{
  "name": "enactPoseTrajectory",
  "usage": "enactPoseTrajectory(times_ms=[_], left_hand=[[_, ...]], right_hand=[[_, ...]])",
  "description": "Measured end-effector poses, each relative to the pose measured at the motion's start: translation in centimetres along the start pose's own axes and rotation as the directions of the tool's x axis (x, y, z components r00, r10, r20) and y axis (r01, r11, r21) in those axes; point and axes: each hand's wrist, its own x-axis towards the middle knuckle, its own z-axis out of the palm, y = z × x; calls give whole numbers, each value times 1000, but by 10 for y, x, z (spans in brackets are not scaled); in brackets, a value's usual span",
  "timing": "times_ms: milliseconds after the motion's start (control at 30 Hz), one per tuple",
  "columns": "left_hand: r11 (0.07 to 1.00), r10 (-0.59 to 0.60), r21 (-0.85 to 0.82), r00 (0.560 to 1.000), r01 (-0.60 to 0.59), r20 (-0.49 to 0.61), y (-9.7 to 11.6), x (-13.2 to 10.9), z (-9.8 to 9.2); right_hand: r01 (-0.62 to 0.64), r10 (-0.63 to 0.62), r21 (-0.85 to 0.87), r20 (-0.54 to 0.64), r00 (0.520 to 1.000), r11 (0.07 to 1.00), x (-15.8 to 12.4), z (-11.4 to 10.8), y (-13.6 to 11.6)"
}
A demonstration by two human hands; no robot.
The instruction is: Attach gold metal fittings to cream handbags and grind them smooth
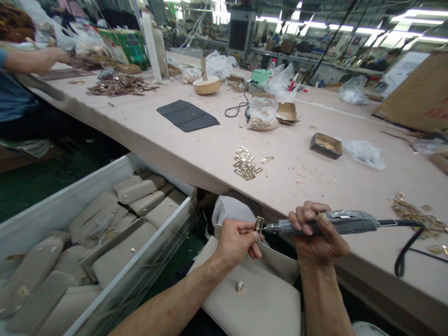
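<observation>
My left hand pinches a small gold metal buckle between thumb and fingers, just below the table's front edge. My right hand grips a grey electric screwdriver, lying level, whose tip touches the buckle. Its dark cord loops off to the right. Under both hands a beige leather bag with a small gold clasp rests on my lap.
A pile of gold buckles lies on the pink table, with a dark leather panel, a small box of screws and plastic bags. A clear bin of beige bags stands at left. Another person's arm works far left.
</observation>
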Motion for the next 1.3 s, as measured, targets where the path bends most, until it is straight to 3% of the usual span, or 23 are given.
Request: enactPoseTrajectory(times_ms=[1300], left_hand=[[992, 59, 113, 997, -52, -55, 8, -7, 5]], right_hand=[[-45, 44, -31, -18, 999, 999, -1, 11, -5]])
